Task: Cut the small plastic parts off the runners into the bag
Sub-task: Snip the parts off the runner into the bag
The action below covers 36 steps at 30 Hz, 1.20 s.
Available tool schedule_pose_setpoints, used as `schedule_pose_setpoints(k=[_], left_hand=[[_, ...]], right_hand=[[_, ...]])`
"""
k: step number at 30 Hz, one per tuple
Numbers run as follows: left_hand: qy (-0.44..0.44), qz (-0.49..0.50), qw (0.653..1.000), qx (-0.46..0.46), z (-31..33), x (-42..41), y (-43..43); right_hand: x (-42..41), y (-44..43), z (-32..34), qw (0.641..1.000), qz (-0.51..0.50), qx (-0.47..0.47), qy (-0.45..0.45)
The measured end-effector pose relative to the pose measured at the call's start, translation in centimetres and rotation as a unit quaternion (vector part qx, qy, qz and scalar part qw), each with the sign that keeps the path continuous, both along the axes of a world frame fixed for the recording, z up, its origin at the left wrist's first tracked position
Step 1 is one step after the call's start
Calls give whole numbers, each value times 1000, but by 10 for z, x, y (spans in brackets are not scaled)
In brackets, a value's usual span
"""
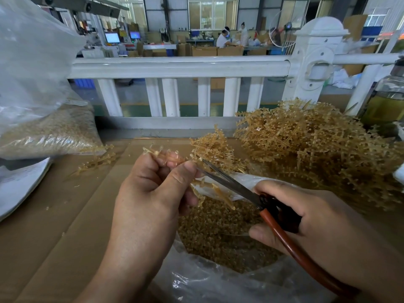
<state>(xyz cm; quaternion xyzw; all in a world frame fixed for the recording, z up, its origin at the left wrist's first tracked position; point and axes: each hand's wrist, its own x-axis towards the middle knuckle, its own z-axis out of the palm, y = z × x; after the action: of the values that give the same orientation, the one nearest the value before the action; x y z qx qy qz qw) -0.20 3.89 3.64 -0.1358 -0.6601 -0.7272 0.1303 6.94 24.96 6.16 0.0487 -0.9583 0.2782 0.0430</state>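
Hands: left hand [153, 189] pinches a runner [223, 197] above the open bag [196, 281]; right hand [317, 219] grips scissors [229, 182], blade tips at the runner | uncut runners [317, 145] piled on the desk [65, 215], beyond the bag

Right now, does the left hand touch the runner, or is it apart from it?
Touching. The head view shows the left hand pinching the runner, its thumb pressed on it.

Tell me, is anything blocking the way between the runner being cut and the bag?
Nothing visible. The left hand holds the runner right above the open mouth of the bag, so whatever the scissors snip should drop straight onto the heap inside.
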Motion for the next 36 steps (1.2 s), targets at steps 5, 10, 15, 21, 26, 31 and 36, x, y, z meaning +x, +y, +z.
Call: schedule_pose_setpoints(k=[5,10,15,21,26,31,36], left_hand=[[4,1,1000,-19,-1,-2,0],[8,-12,1000,-19,-2,-2,0],[7,-7,1000,-30,-3,0,-1],[5,-15,1000,-15,-2,0,0],[3,-30,1000,-3,-2,-1,-2],[7,-40,999,8,-3,-2,-2],[4,-47,999,6,-3,-3,-2]], right_hand=[[0,1,0,999,-14,32,5],[-1,3,1,1000,-21,21,5],[1,2,3,999,-21,26,-6],[1,3,1,1000,-22,18,-3],[1,3,0,1000,-18,17,5],[2,4,2,1000,-9,23,0],[1,4,2,1000,-2,23,-5]])
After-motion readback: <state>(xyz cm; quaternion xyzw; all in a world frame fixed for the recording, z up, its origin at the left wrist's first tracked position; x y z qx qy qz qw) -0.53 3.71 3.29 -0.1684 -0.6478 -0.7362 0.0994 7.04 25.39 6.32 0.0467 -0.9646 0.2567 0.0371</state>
